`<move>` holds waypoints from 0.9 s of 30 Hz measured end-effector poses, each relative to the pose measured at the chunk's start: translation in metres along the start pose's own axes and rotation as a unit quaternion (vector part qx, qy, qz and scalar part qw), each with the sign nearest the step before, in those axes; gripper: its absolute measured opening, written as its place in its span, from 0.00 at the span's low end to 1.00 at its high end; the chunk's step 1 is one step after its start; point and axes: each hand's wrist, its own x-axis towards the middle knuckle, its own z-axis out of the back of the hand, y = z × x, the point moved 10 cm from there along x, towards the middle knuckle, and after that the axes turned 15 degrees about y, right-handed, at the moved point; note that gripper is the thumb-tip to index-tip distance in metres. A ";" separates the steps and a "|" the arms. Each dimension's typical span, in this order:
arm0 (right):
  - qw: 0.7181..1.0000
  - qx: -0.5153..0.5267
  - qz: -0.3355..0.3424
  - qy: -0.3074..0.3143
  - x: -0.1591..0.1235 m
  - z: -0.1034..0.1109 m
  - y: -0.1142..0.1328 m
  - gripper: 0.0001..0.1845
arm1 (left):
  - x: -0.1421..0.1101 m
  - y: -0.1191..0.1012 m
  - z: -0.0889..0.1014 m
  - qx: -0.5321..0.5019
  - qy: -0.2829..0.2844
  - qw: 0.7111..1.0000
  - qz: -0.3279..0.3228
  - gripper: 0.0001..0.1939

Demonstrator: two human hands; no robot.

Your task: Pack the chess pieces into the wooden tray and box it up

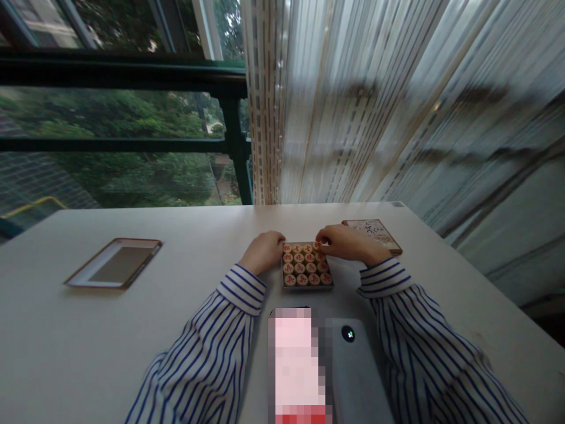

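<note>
A small shallow box (308, 288) sits on the table in front of me, packed with rows of round wooden Chinese chess pieces (309, 258) marked with red characters. At its far left corner, my left hand (263, 252) has its fingers closed against the box's edge. My right hand (348, 242) comes in from the other side, thumb and finger pinched on a chess piece (317, 245) at the far right corner. Its fingers partly cover the pieces along that side.
A brown-rimmed box lid or tray (115, 286) lies at left. Behind my right hand is a flat patterned box (379, 232). Nearer me are a phone with a blurred screen (296, 359) and a grey power bank (359, 371). Railing (238, 141) and curtain (309, 118) border the table (198, 353).
</note>
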 end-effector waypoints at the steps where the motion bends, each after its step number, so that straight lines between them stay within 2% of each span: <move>1: 1.000 0.000 0.000 0.002 0.000 0.000 0.000 0.15 | 0.000 0.000 0.000 0.000 0.001 1.000 0.001 0.18; 17: 0.999 0.019 -0.022 0.036 0.000 -0.002 -0.002 0.14 | 0.000 0.000 -0.001 -0.007 0.013 1.000 -0.002 0.17; 27: 0.999 0.029 0.001 0.034 0.003 -0.005 -0.004 0.15 | 0.000 -0.001 -0.001 -0.008 0.013 1.000 -0.006 0.17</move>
